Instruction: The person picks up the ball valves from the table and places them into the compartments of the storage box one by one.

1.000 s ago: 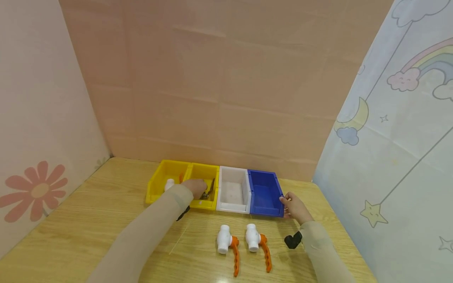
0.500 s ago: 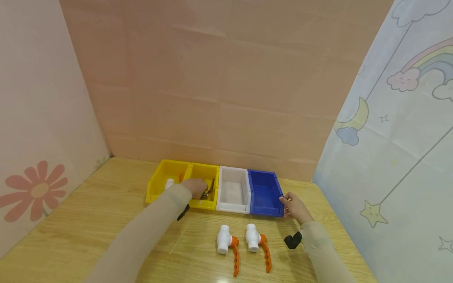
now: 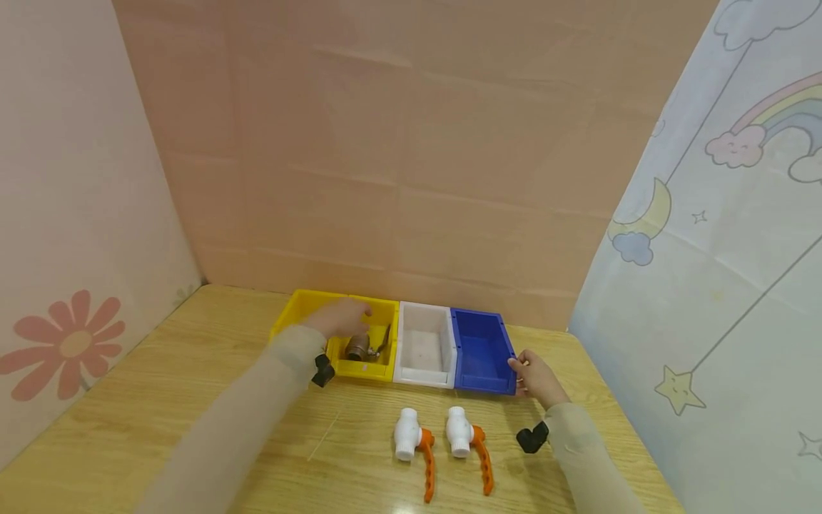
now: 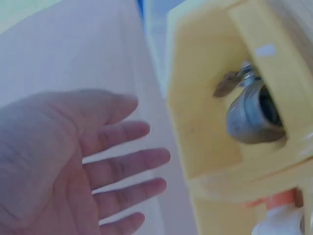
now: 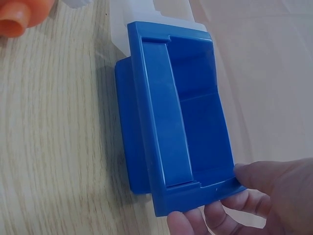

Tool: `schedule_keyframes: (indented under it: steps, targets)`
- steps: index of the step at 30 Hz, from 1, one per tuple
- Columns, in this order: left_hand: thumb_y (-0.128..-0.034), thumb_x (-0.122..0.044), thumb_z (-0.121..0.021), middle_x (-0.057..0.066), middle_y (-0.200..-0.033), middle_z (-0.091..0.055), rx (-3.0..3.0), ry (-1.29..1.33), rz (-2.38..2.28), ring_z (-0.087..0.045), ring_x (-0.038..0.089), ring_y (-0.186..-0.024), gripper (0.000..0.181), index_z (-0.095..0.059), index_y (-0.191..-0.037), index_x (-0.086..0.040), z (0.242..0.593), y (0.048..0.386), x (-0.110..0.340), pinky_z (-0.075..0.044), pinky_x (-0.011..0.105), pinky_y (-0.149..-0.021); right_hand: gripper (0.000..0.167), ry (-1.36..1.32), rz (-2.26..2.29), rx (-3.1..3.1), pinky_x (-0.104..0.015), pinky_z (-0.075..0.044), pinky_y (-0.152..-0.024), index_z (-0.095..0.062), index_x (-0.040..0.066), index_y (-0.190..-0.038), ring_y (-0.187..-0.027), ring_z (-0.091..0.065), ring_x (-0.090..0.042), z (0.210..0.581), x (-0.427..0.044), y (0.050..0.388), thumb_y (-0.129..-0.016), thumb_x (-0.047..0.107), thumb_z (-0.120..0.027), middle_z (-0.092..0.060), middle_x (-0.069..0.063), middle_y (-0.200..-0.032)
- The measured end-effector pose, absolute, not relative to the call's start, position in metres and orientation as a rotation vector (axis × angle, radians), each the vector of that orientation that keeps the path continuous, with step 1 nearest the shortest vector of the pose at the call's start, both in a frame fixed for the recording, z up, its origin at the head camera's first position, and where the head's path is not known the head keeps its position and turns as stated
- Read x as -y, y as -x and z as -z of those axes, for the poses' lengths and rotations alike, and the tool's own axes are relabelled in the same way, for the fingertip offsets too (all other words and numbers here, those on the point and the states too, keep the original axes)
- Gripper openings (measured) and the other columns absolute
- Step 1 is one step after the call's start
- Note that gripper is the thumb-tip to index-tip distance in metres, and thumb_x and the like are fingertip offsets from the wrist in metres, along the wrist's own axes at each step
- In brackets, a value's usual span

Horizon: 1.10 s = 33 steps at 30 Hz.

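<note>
spread-fingered left hand (image 3: 340, 318) is hovering near rounded metal valve (image 3: 357, 348), left of smooth blue bin (image 3: 483, 353) right hand (image 3: 538, 377) is gripping.

Two yellow bins (image 3: 364, 370), one white bin (image 3: 424, 344) and one blue bin (image 3: 483, 355) are counted, making four. On one table (image 3: 347, 457), two white valves (image 3: 407, 435) are seen, each fitted with one orange handle (image 3: 428, 475); one white-and-orange piece (image 4: 281, 223), partly cut off, is shown in one yellow bin. One metal valve (image 3: 357, 348) is contained in the other. One left hand (image 3: 340, 318), one right hand (image 3: 538, 376) and two sleeves (image 3: 225, 421) are included. One rainbow (image 3: 785, 107), one crescent moon (image 3: 661, 205) and one large flower (image 3: 75, 343) are printed on the walls.
</note>
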<state>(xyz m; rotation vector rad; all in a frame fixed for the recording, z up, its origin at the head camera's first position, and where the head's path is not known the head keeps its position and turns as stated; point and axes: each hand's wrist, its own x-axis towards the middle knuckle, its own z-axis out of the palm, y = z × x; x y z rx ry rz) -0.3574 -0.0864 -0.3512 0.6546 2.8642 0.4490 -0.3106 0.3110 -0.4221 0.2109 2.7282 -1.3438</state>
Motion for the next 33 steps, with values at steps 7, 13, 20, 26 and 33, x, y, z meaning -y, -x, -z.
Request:
schedule_keyframes:
  steps: [7,13,20,26,33]
  targets:
    - [-0.0973,-0.018,-0.05,0.023,-0.125,-0.06,-2.935,-0.539,-0.78,-0.062,0.036,-0.099,0.038,-0.057,-0.127,0.005,0.338,0.363,0.131,-0.052,0.046,-0.084,0.022,-0.214,1.339,-2.736,-0.04,-0.056,-0.065,-0.039,0.004,-0.092,-0.068,-0.054,-0.024,0.424,-0.313,0.311,-0.103,0.022,-0.044,-0.048,-0.01,-0.078]
    - [-0.0969,-0.02,-0.046,0.03,-0.125,-0.055,-2.956,-0.4,-0.903,-0.056,0.043,-0.11,0.039,-0.054,-0.124,0.008,0.349,0.365,0.182,-0.048,0.053,-0.09,0.022,-0.211,1.351,-2.735,-0.039,-0.056,-0.064,-0.039,0.004,-0.092,-0.066,-0.053,-0.024,0.423,-0.312,0.311,-0.103,0.022,-0.044,-0.048,-0.011,-0.077]
    - [-0.0958,-0.021,-0.048,0.029,-0.118,-0.059,-2.971,-0.271,-0.917,-0.061,0.039,-0.098,0.037,-0.056,-0.117,0.008,0.372,0.362,0.235,-0.051,0.049,-0.08,0.021,-0.22,1.35,-2.731,-0.039,-0.056,-0.064,-0.039,0.004,-0.093,-0.065,-0.053,-0.024,0.423,-0.31,0.31,-0.103,0.021,-0.044,-0.046,-0.01,-0.076]
    - [-0.0928,-0.015,-0.05,0.022,-0.103,-0.06,-2.674,-0.173,-1.086,-0.065,0.023,-0.082,0.035,-0.052,-0.115,0.011,0.387,0.36,0.252,-0.057,0.035,-0.073,0.021,-0.224,1.334,-2.741,-0.039,-0.056,-0.063,-0.039,0.003,-0.093,-0.065,-0.054,-0.024,0.422,-0.309,0.309,-0.103,0.021,-0.044,-0.048,-0.012,-0.077]
    - [-0.0907,-0.011,-0.055,0.019,-0.101,-0.057,-2.616,-0.13,-1.115,-0.06,0.02,-0.077,0.029,-0.05,-0.11,0.011,0.389,0.353,0.245,-0.056,0.032,-0.071,0.022,-0.22,1.34,-2.745,-0.038,-0.056,-0.062,-0.039,0.003,-0.092,-0.063,-0.054,-0.022,0.423,-0.311,0.31,-0.103,0.022,-0.044,-0.047,-0.01,-0.076]
